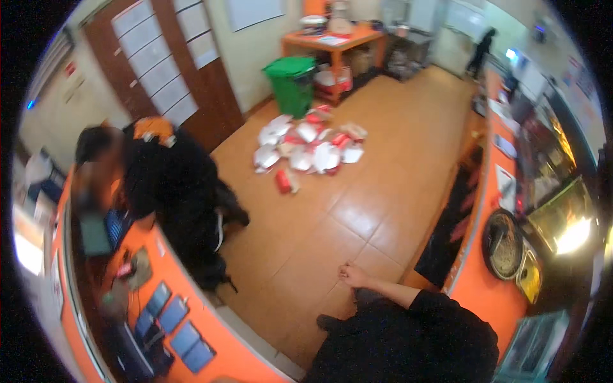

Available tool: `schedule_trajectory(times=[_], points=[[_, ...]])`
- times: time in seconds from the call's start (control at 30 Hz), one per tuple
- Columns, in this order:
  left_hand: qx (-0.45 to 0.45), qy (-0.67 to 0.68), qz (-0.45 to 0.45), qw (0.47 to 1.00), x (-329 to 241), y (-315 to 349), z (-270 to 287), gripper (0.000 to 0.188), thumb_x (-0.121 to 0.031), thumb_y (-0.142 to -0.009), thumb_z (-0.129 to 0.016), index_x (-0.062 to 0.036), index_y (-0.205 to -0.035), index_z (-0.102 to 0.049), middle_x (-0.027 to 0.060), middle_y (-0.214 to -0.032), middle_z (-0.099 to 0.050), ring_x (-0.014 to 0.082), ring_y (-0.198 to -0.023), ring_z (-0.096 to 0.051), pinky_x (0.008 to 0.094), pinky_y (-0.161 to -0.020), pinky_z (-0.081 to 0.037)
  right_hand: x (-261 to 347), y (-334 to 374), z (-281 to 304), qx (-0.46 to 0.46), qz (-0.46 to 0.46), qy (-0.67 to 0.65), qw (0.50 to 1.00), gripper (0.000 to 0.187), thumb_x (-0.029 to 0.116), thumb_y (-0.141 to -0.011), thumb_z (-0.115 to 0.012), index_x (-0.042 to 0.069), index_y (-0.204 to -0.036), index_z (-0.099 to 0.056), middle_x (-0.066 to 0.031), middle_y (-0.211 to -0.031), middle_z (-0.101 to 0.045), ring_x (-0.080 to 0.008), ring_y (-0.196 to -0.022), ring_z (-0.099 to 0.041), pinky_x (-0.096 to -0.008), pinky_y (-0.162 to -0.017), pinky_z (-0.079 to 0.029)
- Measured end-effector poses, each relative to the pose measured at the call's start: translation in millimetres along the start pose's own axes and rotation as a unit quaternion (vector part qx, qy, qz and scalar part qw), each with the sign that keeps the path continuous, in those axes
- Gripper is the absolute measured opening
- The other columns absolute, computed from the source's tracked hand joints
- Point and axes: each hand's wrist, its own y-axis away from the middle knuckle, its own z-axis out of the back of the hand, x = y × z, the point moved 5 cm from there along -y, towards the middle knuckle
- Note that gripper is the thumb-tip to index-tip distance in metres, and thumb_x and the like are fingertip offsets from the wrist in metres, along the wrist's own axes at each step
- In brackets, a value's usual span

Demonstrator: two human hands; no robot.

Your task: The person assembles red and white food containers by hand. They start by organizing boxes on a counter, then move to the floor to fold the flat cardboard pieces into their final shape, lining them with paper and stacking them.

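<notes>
My right arm, in a black sleeve pushed up the forearm, reaches across the lower part of the view. My right hand (353, 276) is in front of my body over the tiled floor (300, 255). Its fingers look curled in, and nothing shows in them; the picture is slightly blurred there. It touches no counter. Below the hand is my black clothing (402, 345), with a dark shoe-like shape (329, 322) at its left. My left hand is out of view.
Opened white and red cartons (306, 150) lie piled on the floor ahead, by a green bin (290, 83). At left a person in black (172, 179) bends over an orange counter holding several phones (191, 345). Another orange counter (476, 306), bearing a round dark pan (502, 242), runs along the right.
</notes>
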Motion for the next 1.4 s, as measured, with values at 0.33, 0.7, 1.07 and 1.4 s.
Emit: schedule_trajectory(times=[0.33,0.7,1.07,1.4], points=[[-0.134,0.469,-0.142,0.861,-166.1,18.4,133.1,0.018,-0.018,-0.09,-0.058,-0.001,-0.093,-0.064,0.0122,-0.094,-0.06,0.0285,-0.09,-0.056,0.0424,-0.078,-0.044,-289.5,263.3,3.0,-0.046,-0.463,-0.066,0.882,0.023,0.023,-0.084,-0.059,0.004,-0.092,-0.069,-0.015,-0.089,-0.069,-0.0325,-0.079,-0.066,-0.0445,-0.066,-0.05],[0.044,0.642,-0.397,0.655,-446.7,277.3,424.7,0.015,-0.008,-0.088,-0.054,0.002,-0.098,-0.059,0.0198,-0.103,-0.057,0.0384,-0.102,-0.053,0.0474,-0.09,-0.041,-530.8,155.9,169.0,-0.109,-0.461,-0.087,0.876,0.024,0.022,-0.091,-0.064,-0.001,-0.097,-0.065,-0.0158,-0.092,-0.069,-0.021,-0.076,-0.065,-0.0386,-0.062,-0.055],[0.645,0.251,-0.565,0.449,-702.7,535.2,376.6,0.059,-0.056,-0.093,-0.056,0.0017,-0.101,-0.066,0.0167,-0.082,-0.068,0.0254,-0.079,-0.066,0.038,-0.074,-0.052,-544.9,-119.8,281.9,0.007,-0.249,-0.275,0.928,0.014,0.02,-0.095,-0.062,0.007,-0.101,-0.061,-0.0056,-0.084,-0.064,-0.0155,-0.076,-0.062,-0.0311,-0.066,-0.054],[0.587,0.098,-0.738,0.318,-1069.9,688.5,458.6,0.061,-0.055,-0.087,-0.061,0.0023,-0.103,-0.069,0.0245,-0.096,-0.069,0.0377,-0.092,-0.066,0.0469,-0.083,-0.05,-691.7,-258.0,470.5,0.31,-0.314,-0.214,0.871,0.06,0.048,-0.094,-0.058,0.009,-0.138,-0.053,-0.0133,-0.129,-0.061,-0.0294,-0.122,-0.054,-0.0466,-0.097,-0.045]])
